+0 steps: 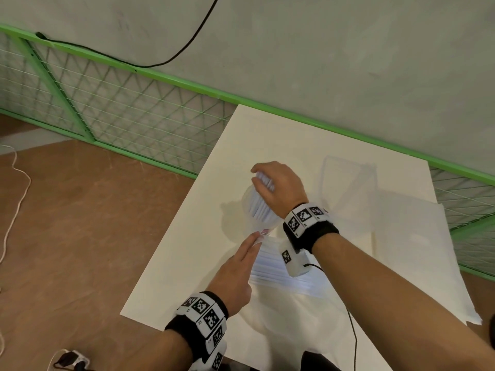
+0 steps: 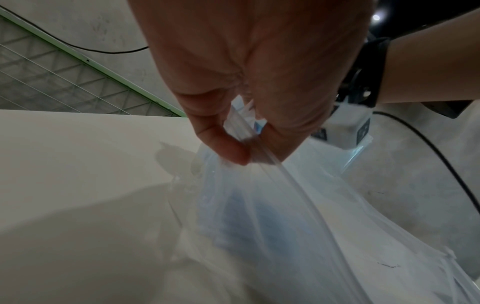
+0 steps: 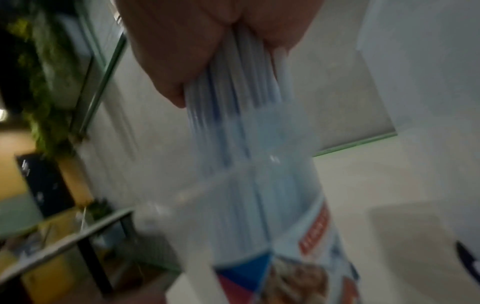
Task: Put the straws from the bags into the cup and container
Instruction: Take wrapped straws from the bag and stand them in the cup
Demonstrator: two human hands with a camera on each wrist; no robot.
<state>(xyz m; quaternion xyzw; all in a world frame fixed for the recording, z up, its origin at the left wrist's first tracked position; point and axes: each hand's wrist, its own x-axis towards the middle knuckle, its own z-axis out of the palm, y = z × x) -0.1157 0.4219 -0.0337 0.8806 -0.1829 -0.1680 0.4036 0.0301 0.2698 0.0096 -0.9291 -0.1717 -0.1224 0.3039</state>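
Note:
My right hand (image 1: 261,180) grips a bundle of white straws (image 1: 258,203) from above, with their lower ends inside a clear cup (image 1: 247,199) on the white table (image 1: 187,263). The right wrist view shows the straws (image 3: 241,82) running down from my right hand's fingers (image 3: 171,67) into the cup (image 3: 283,216), which has a red and blue print low down. My left hand (image 1: 254,238) pinches the edge of a clear bag (image 1: 278,266) that lies on the table with more straws in it. The left wrist view shows the left hand's thumb and fingers (image 2: 228,148) closed on the bag's (image 2: 259,216) zip strip. A faint clear container (image 1: 348,183) stands behind my right wrist.
A flat white sheet or bag (image 1: 428,250) lies at the table's right side. A green mesh fence (image 1: 134,108) runs behind the table. Brown floor (image 1: 80,236) lies past the table's left edge. A black cable (image 1: 353,330) trails from my right wrist across the table.

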